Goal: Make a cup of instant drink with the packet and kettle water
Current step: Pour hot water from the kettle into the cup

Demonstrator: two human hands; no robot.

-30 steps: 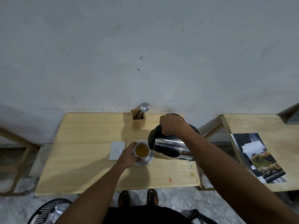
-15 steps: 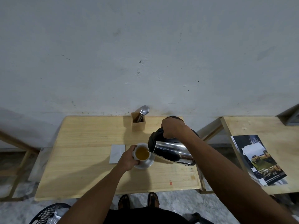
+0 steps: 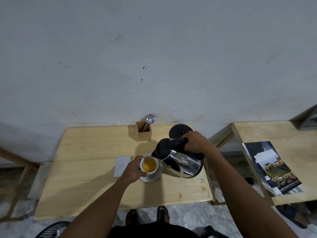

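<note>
On a wooden desk (image 3: 82, 170), the left hand (image 3: 133, 170) wraps its fingers around a white cup (image 3: 148, 166) on its saucer (image 3: 155, 176), already holding amber drink. Right hand (image 3: 195, 142) grips the steel kettle (image 3: 182, 162), tilted, spout pointing left toward the cup. Stirring seems left; spoons (image 3: 149, 120) wait behind.
</note>
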